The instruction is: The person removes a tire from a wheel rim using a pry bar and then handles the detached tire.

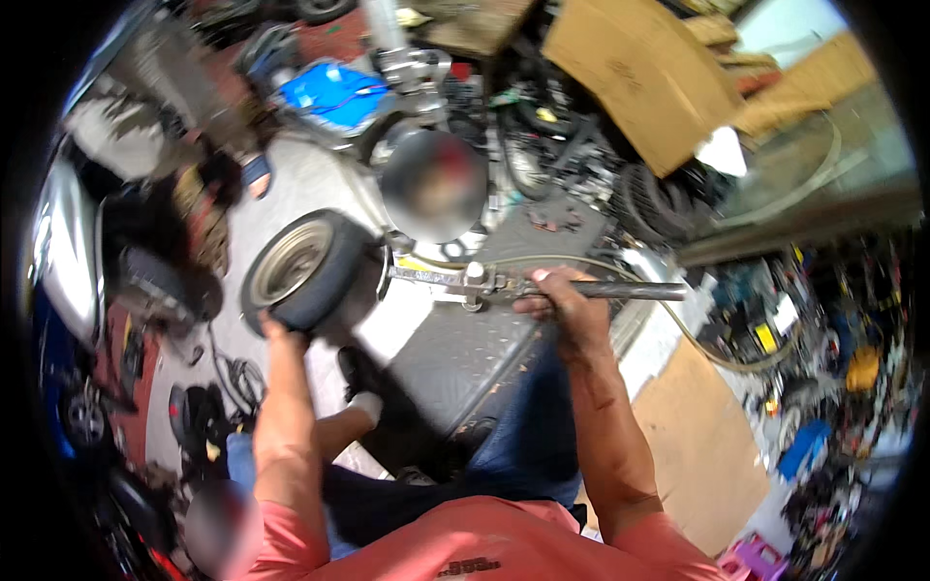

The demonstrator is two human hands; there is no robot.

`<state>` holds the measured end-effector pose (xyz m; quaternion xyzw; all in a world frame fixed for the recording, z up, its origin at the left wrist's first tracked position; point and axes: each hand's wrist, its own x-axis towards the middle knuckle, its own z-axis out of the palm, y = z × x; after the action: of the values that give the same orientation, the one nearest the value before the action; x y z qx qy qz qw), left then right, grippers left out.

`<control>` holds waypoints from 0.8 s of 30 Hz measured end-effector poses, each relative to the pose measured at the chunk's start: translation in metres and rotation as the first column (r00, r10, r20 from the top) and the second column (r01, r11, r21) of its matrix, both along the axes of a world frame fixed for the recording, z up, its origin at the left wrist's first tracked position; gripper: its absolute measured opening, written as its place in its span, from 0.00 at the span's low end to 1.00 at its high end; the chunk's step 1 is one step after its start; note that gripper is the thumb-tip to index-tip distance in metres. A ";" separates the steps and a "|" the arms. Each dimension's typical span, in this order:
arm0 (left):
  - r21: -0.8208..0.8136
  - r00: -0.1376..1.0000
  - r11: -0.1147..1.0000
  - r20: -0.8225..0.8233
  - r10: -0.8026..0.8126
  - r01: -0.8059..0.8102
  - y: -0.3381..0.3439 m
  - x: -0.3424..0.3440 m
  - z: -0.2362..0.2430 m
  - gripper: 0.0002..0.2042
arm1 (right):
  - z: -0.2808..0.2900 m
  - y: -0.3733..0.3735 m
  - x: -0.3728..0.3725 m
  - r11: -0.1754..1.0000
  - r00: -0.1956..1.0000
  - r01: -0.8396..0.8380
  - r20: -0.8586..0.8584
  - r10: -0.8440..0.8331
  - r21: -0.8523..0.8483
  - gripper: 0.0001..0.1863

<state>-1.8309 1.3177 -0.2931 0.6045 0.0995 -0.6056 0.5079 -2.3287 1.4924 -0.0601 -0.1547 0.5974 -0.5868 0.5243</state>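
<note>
A small wheel [334, 281] with a black tyre and a dull tan rim stands tilted at centre-left. My left hand [276, 329] grips the tyre at its lower edge, with part of the fingers hidden. To the right, my right hand [572, 308] is closed around a long metal bar [639, 290]. The bar joins a metal clamp-like tool [436, 279] that reaches left toward the wheel. Whether the tool's end touches the tyre I cannot tell.
A dark metal platform [455, 353] lies under the tool. Beyond it are a blue-topped container [334, 95], a cardboard box [639, 73] and loose tyres [659, 203]. A thin hose [712, 349] curves at right beside scattered parts. Another person's sandaled foot [257, 174] shows at upper left.
</note>
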 end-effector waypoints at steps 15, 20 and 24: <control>-0.025 0.866 0.873 0.146 -0.478 0.486 -0.050 0.045 0.068 0.33 | 0.092 0.323 -0.156 0.497 0.438 0.865 -0.387 -0.811 -0.064 0.21; 0.088 0.839 0.842 0.074 -0.539 0.533 -0.050 0.048 0.114 0.35 | 0.016 0.377 -0.259 0.414 0.402 0.908 -0.410 -0.818 0.063 0.17; 0.044 0.743 0.748 0.090 -0.663 0.662 -0.051 0.044 0.113 0.36 | -0.075 0.448 -0.345 0.374 0.398 0.917 -0.291 -0.870 0.137 0.14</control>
<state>-1.7871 1.2663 -0.1804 0.6320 -0.1442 -0.7151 0.2614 -2.6737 1.9402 -0.1354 0.2191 0.7025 -0.6718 0.0850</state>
